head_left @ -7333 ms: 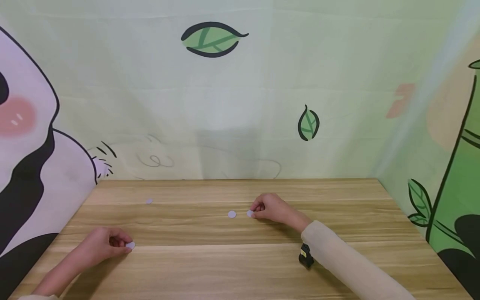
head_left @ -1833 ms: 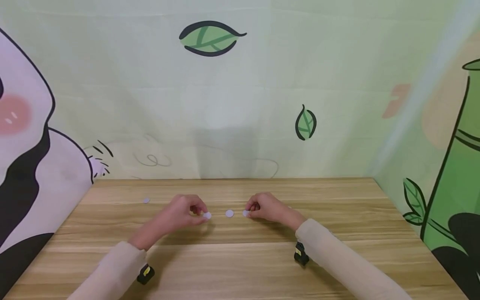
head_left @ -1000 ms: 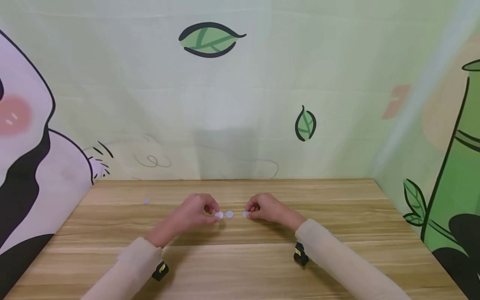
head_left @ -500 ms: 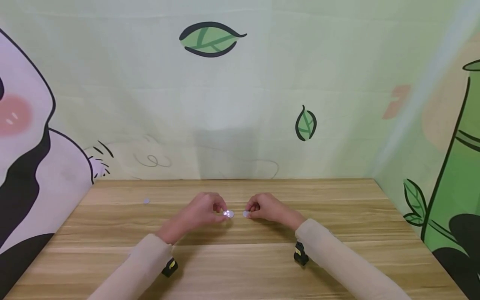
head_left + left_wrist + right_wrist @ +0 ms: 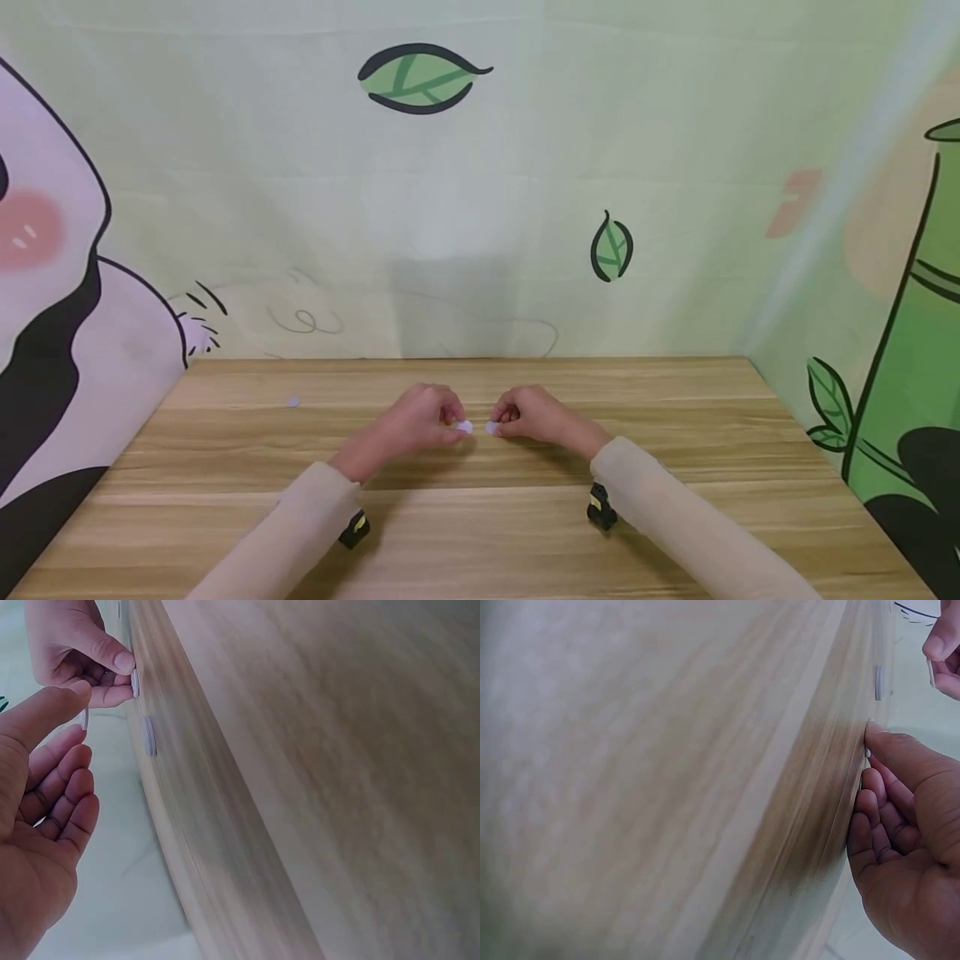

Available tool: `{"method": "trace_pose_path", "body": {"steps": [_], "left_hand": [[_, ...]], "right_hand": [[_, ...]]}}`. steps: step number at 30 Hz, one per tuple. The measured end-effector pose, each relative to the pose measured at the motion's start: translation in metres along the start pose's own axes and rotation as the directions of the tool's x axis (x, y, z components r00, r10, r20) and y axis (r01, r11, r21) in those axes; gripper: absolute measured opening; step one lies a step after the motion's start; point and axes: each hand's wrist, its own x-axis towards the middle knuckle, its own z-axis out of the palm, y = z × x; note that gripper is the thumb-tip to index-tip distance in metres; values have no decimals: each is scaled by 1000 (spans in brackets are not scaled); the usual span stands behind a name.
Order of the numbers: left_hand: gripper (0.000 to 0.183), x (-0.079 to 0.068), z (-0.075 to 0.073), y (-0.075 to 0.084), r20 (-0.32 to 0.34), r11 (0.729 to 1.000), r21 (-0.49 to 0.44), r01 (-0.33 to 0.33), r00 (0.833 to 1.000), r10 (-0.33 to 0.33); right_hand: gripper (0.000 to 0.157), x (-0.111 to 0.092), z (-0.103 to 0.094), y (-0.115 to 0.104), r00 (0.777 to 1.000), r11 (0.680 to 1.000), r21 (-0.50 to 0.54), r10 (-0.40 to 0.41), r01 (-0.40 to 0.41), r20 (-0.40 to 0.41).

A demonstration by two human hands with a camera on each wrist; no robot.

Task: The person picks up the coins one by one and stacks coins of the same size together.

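My left hand [image 5: 420,417] pinches a small, thin white disc [image 5: 466,427] between thumb and fingertip. In the left wrist view this disc [image 5: 85,718] is held up, apart from the tabletop. Below it a pale disc with a layered-looking edge [image 5: 149,736] lies flat on the wood; in the head view the held disc overlaps it. My right hand [image 5: 543,415] is low at the table, its thumb and finger pinching another white disc [image 5: 491,427] close to the right of the first. In the right wrist view my fingertips mostly hide that disc.
One more small white disc [image 5: 293,402] lies at the back left of the wooden table [image 5: 480,533]. A pale green printed curtain [image 5: 465,183] rises along the table's back edge. Black wrist devices hang under the left sleeve [image 5: 300,525] and right sleeve [image 5: 682,508].
My left hand has carried its disc from the front left to the right, over the disc in the middle. My right hand keeps its pinch, almost unmoved.
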Motion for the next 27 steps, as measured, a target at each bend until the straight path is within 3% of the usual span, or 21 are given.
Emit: {"method": "trace_pose_path", "body": {"steps": [8, 20, 27], "left_hand": [[17, 8, 4, 3, 16, 999, 21, 45, 999, -45], [13, 26, 11, 8, 109, 990, 5, 143, 984, -142], [12, 34, 18, 8, 149, 991, 25, 133, 980, -135]], "right_hand": [[12, 1, 0, 1, 1000, 1000, -1, -9, 9, -2], [9, 1, 0, 0, 1000, 1000, 8, -24, 24, -10], [8, 1, 1, -1, 1000, 1000, 20, 1, -2, 1]]}}
